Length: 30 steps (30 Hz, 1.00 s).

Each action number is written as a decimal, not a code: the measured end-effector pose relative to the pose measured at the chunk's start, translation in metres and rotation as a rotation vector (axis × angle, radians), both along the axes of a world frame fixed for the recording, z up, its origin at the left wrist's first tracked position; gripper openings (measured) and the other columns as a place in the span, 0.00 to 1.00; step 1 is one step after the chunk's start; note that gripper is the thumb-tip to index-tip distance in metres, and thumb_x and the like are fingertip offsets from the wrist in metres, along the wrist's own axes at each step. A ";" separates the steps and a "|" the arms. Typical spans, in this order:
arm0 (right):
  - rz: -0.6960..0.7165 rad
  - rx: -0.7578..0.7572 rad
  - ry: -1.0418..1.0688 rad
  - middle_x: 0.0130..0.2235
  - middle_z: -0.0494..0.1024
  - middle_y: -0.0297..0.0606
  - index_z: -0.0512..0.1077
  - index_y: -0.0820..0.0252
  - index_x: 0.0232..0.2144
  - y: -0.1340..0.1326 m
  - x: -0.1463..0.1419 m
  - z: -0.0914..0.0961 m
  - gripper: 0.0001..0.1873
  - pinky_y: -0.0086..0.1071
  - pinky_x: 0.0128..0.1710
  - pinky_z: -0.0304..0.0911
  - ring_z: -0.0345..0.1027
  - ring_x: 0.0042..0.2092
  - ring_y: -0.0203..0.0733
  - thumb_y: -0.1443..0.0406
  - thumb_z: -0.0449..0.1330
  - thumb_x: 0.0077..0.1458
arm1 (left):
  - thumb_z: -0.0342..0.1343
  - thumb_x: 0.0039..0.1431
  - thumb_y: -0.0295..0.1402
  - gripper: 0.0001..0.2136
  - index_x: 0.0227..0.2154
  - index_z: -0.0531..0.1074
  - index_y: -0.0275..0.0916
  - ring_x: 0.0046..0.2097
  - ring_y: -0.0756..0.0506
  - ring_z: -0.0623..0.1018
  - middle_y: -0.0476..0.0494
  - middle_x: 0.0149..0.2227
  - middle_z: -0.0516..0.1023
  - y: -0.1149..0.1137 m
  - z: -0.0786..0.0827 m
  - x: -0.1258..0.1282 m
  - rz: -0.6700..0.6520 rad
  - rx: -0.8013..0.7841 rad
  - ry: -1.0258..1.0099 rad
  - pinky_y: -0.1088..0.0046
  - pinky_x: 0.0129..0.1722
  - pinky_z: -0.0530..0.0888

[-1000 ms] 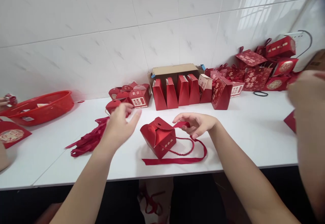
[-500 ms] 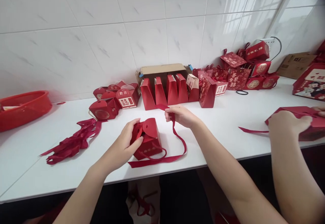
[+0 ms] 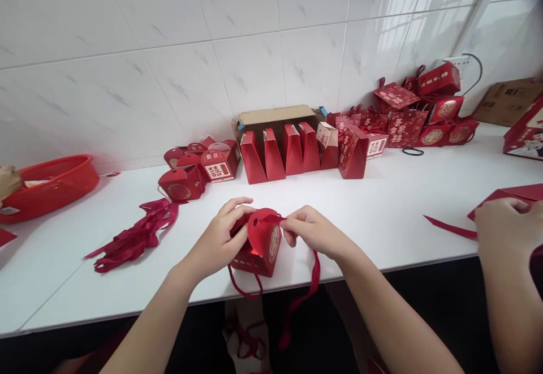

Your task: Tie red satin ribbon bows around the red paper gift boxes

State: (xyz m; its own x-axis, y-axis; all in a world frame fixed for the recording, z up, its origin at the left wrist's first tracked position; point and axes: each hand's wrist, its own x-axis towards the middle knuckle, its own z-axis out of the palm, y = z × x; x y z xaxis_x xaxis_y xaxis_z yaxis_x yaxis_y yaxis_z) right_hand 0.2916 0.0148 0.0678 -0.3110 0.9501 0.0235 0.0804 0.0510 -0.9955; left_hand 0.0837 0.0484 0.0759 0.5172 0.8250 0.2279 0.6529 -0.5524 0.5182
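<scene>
A small red gift box (image 3: 258, 261) stands near the table's front edge, its rounded top flaps raised and a twisted cord handle (image 3: 246, 292) hanging at its front. My left hand (image 3: 224, 232) grips its left side and top, fingers over the flaps. Between thumb and fingertips, my right hand (image 3: 311, 228) pinches a dark red ribbon (image 3: 314, 272) at the box's top right. One end lies against the top flap; the other hangs over the table edge. Whether the ribbon passes through a flap hole is hidden. Left of the box lies a bunch of loose ribbons (image 3: 133, 238).
Several red boxes (image 3: 252, 156) line the wall before a cardboard carton (image 3: 280, 115), with more boxes (image 3: 405, 128) piled to the right. At far left, another person's hand (image 3: 8, 181) is at a red basin (image 3: 55, 187). A co-worker's hand (image 3: 509, 227) holds a box at right.
My right hand has brought the ribbon down to the box top. The box has turned and come nearer the edge. A hand has appeared at the basin.
</scene>
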 end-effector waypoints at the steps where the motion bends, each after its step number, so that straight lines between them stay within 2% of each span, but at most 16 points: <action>1: 0.006 -0.018 0.025 0.15 0.64 0.31 0.63 0.61 0.09 0.000 -0.002 0.001 0.19 0.28 0.27 0.55 0.57 0.22 0.32 0.66 0.51 0.49 | 0.45 0.60 0.36 0.12 0.42 0.70 0.44 0.56 0.42 0.65 0.44 0.56 0.62 -0.001 0.001 0.000 0.002 0.000 -0.011 0.64 0.54 0.66; 9: 0.147 -0.062 0.155 0.17 0.68 0.35 0.67 0.61 0.11 0.000 -0.013 -0.007 0.19 0.31 0.35 0.59 0.63 0.25 0.36 0.64 0.50 0.50 | 0.47 0.58 0.35 0.10 0.41 0.69 0.44 0.59 0.41 0.62 0.42 0.56 0.64 -0.003 0.001 -0.006 -0.067 0.009 -0.052 0.59 0.58 0.62; 18: 0.158 -0.153 0.356 0.15 0.66 0.35 0.66 0.63 0.10 0.001 -0.019 -0.014 0.18 0.30 0.31 0.59 0.61 0.22 0.35 0.65 0.51 0.49 | 0.49 0.58 0.36 0.11 0.42 0.68 0.42 0.58 0.41 0.63 0.40 0.56 0.62 -0.003 -0.002 -0.009 -0.123 -0.077 -0.139 0.61 0.56 0.65; 23: 0.096 -0.165 0.290 0.14 0.65 0.35 0.65 0.63 0.10 0.004 -0.016 -0.019 0.18 0.29 0.29 0.58 0.61 0.21 0.34 0.66 0.50 0.49 | 0.49 0.58 0.35 0.10 0.42 0.69 0.42 0.58 0.41 0.63 0.40 0.56 0.62 -0.003 -0.004 -0.010 -0.139 -0.090 -0.183 0.61 0.56 0.64; 30: 0.107 -0.150 0.213 0.15 0.65 0.35 0.66 0.63 0.10 0.006 -0.015 -0.013 0.18 0.29 0.30 0.59 0.61 0.21 0.33 0.67 0.50 0.49 | 0.51 0.56 0.34 0.07 0.36 0.72 0.42 0.56 0.43 0.66 0.42 0.54 0.64 -0.001 -0.004 -0.008 -0.099 -0.059 -0.199 0.65 0.55 0.65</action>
State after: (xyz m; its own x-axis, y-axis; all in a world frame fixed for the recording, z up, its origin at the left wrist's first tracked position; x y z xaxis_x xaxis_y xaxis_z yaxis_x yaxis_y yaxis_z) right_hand 0.2764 0.0210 0.0546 -0.4132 0.9098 -0.0391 -0.1291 -0.1010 -0.9865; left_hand 0.0752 0.0477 0.0716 0.5463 0.7871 0.2864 0.4782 -0.5738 0.6648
